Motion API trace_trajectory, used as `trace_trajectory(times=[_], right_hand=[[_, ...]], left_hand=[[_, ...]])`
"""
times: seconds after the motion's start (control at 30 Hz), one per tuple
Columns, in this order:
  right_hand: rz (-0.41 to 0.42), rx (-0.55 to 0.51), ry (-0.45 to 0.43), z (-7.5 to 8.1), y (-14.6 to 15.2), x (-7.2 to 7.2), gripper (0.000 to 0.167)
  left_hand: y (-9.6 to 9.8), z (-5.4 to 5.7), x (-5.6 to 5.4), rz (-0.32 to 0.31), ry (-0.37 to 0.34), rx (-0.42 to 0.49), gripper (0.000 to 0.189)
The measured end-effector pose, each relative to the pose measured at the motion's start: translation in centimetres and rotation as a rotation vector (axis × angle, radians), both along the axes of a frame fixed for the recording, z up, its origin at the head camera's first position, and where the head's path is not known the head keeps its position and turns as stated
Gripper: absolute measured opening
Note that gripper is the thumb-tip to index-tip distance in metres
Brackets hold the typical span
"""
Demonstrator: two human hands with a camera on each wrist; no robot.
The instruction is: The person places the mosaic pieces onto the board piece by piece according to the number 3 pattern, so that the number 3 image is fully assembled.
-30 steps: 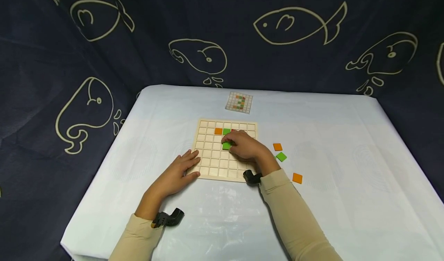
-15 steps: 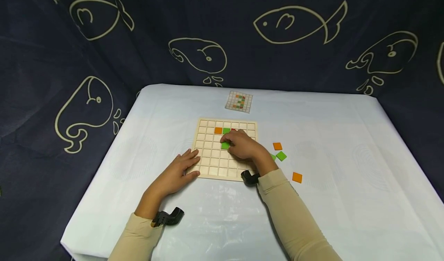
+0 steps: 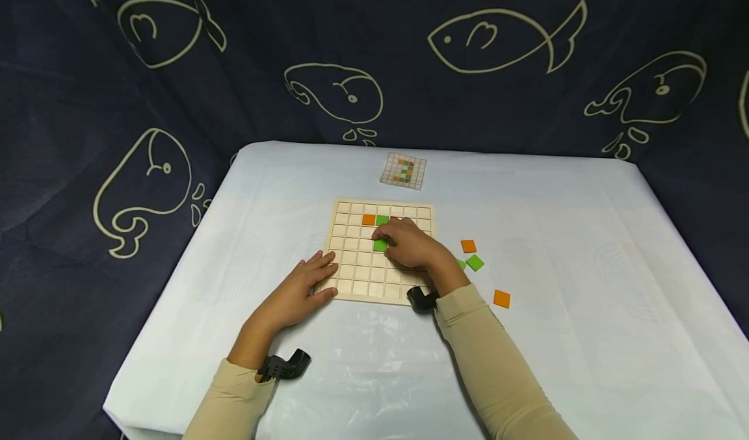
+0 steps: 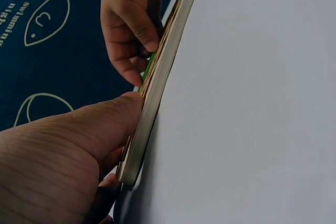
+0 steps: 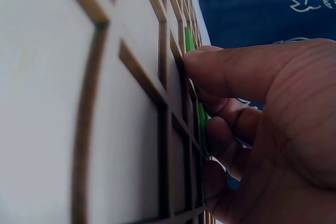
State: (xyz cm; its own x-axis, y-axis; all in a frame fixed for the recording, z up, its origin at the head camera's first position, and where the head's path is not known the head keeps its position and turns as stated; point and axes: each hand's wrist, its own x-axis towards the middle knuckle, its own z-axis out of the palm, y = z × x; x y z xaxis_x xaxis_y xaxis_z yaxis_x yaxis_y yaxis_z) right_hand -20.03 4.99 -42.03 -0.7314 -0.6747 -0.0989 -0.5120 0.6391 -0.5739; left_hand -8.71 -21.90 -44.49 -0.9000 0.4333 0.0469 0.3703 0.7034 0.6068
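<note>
A wooden grid board (image 3: 354,274) lies on the white-covered table. My right hand (image 3: 412,244) is over its middle, thumb and fingers pinching a green square tile (image 3: 380,245) at the grid. In the right wrist view, the thumb is at the edge of this green tile (image 5: 189,39), and more green shows behind the fingers. An orange tile (image 3: 368,220) and another green tile (image 3: 382,220) sit in a far row, beside a red piece mostly hidden by the right hand. My left hand (image 3: 295,294) rests at the board's near left corner, fingers spread and thumb along the front edge (image 4: 137,145).
Right of the board lie loose orange tiles (image 3: 501,298) and green pieces (image 3: 474,262), one partly behind the right forearm. A small card (image 3: 404,171) with a printed grid pattern lies beyond the board. A dark cloth (image 3: 497,112) with fish drawings hangs behind the table.
My right hand has shifted very slightly left with the green tile, uncovering more of a green piece beside the forearm. The left hand stays in place.
</note>
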Motion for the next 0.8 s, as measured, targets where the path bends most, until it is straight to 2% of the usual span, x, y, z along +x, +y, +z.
trace_trajectory(times=[0.23, 0.47, 0.6, 0.8], right_hand=[[-0.014, -0.035, -0.007, 0.1, 0.2, 0.2, 0.036], [-0.025, -0.161, -0.056, 0.3, 1.3, 0.8, 0.036], [-0.062, -0.245, -0.105, 0.4, 2.3, 1.1, 0.034], [-0.139, -0.288, -0.127, 0.8, 4.5, 1.4, 0.033]], left_hand=[[0.1, 0.1, -0.1, 0.0, 0.005, 0.001, 0.054], [0.1, 0.1, 0.0, 0.001, 0.009, 0.001, 0.054], [0.0, 0.0, 0.1, -0.002, 0.002, -0.004, 0.055], [0.0, 0.0, 0.1, -0.003, 0.005, -0.01, 0.055]])
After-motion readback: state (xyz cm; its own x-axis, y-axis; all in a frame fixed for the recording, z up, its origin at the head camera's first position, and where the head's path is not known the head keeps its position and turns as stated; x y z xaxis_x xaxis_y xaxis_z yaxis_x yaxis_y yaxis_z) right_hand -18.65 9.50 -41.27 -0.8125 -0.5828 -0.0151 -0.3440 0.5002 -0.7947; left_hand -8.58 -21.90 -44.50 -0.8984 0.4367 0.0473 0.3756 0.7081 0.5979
